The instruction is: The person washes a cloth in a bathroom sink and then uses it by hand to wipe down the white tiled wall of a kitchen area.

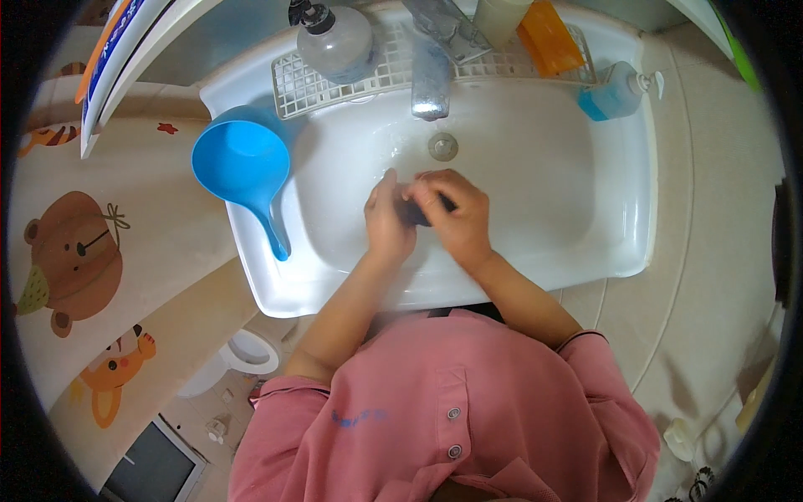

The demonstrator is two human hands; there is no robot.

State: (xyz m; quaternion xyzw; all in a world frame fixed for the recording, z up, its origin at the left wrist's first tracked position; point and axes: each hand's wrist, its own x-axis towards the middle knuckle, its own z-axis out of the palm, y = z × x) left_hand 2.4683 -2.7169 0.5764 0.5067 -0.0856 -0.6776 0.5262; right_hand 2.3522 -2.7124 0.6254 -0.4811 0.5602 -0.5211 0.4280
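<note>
Over the front part of a white washbasin (pixel 533 207), both my hands meet around a small dark object (pixel 415 213) whose kind I cannot make out. My left hand (pixel 389 219) grips it from the left, fingers pointing toward the tap. Across its top and right side curl the blurred fingers of my right hand (pixel 461 210). Much of the object is hidden by the fingers. Just beyond my hands lie the metal drain (pixel 443 147) and the chrome tap (pixel 430 94).
A blue plastic dipper (pixel 241 160) rests on the basin's left rim. Behind the tap, a white grid rack (pixel 394 53) carries a pump bottle (pixel 339 47) and an orange packet (pixel 550 39). At the right rim stands a blue soap dispenser (pixel 611 94). A patterned curtain (pixel 157 188) hangs at left.
</note>
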